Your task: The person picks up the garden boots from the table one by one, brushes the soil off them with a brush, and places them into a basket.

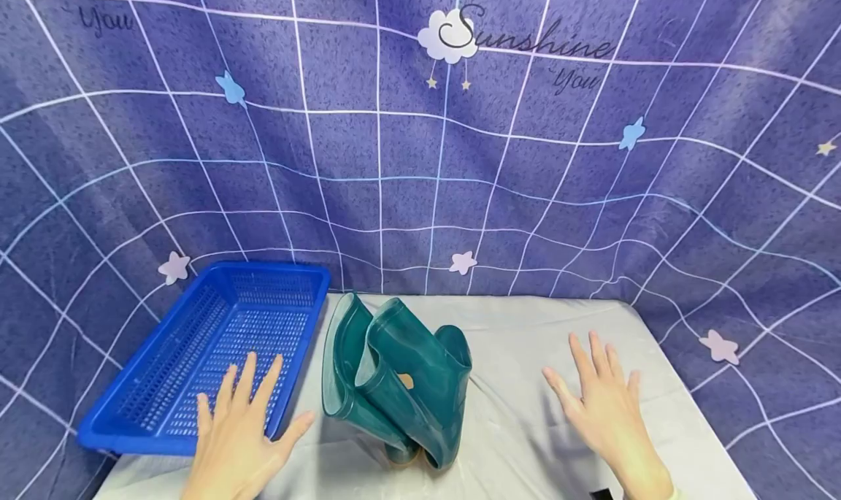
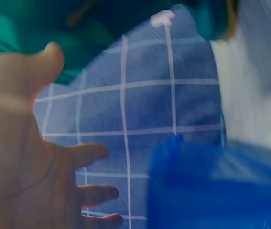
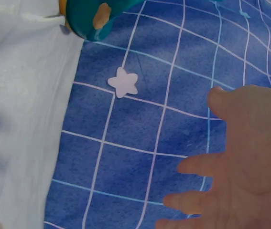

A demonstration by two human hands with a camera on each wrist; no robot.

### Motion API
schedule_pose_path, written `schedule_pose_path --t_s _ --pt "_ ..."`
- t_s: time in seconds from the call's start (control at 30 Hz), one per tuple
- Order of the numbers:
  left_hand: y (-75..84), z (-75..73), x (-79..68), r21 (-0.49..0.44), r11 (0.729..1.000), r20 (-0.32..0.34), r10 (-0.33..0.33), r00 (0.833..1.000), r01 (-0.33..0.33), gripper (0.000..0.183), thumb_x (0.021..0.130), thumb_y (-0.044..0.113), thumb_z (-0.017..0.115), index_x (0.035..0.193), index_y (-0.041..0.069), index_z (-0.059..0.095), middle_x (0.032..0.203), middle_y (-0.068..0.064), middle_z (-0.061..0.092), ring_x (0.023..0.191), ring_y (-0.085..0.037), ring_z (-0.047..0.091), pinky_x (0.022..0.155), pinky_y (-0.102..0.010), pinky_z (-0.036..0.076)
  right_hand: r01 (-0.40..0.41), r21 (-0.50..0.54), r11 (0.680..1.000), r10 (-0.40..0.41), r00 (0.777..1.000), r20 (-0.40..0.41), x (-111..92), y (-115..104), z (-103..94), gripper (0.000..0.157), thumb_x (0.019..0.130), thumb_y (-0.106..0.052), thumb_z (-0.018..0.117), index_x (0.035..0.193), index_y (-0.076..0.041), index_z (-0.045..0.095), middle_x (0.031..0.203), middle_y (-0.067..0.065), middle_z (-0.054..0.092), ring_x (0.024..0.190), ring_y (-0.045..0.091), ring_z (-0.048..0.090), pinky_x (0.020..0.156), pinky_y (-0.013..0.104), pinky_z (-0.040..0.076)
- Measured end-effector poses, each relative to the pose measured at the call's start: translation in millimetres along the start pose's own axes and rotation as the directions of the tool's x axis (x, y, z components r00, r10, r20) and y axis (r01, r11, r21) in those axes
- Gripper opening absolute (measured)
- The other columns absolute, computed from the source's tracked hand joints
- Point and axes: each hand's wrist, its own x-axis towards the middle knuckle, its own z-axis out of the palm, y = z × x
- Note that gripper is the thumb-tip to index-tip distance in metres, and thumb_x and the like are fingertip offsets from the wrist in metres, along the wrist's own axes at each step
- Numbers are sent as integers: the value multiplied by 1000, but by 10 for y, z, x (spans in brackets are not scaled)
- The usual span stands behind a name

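Note:
A pair of teal rubber boots stands in the middle of the white-covered table, their wide tops tilted to the left and away. One boot bears a small tan patch. My left hand hovers palm down with spread fingers, its thumb pointing toward the boots and its fingertips overlapping the blue basket in the head view. In the left wrist view the thumb overlaps a teal boot. To the right of the boots, my right hand is held over the table, fingers spread and holding nothing. Part of a boot shows in the right wrist view.
A blue perforated plastic basket sits at the table's left side, tilted in view. Behind and along both sides hangs a purple-blue grid-patterned cloth with stars and clouds. The white table cover extends around the boots.

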Motion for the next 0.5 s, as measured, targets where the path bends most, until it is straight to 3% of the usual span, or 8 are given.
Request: schedule_pose_path --t_s 0.13,0.27,0.33,0.4,0.5 --pt "151 -56 -64 -45 999 -56 -10 998 7 81 96 64 69 158 14 51 161 -25 48 146 -55 41 117 -81 27 46 12 999 -45 994 -100 -19 64 66 78 102 -55 66 159 -5 47 163 33 40 148 59 36 111 88 23" --pt "332 -118 -155 -93 992 -71 -93 993 86 54 95 62 73 129 20 75 118 -6 78 110 -35 72 92 -59 57 114 0 993 -111 966 -233 -37 147 146 71 94 -41 79 148 0 58 149 35 55 134 59 52 105 84 36" --pt "410 -123 -217 -136 984 -51 -122 991 115 34 95 55 76 111 26 80 97 7 78 88 -17 73 77 -42 60 136 1 991 -130 951 -279 -54 186 179 69 90 -36 83 143 3 61 142 36 60 127 60 58 101 81 42" --pt "481 -97 -276 -191 975 -19 -120 993 114 14 94 47 80 97 32 80 84 19 72 74 -1 64 67 -28 56 141 1 990 -135 943 -303 -77 229 206 67 88 -32 85 141 3 63 138 37 63 121 60 62 97 76 46" --pt "575 4 -367 -294 955 10 -41 999 42 4 92 37 82 89 35 80 81 26 71 66 10 56 59 -17 51 124 6 992 -116 945 -307 -120 293 239 64 88 -30 85 139 4 65 134 35 66 113 61 65 94 73 50"
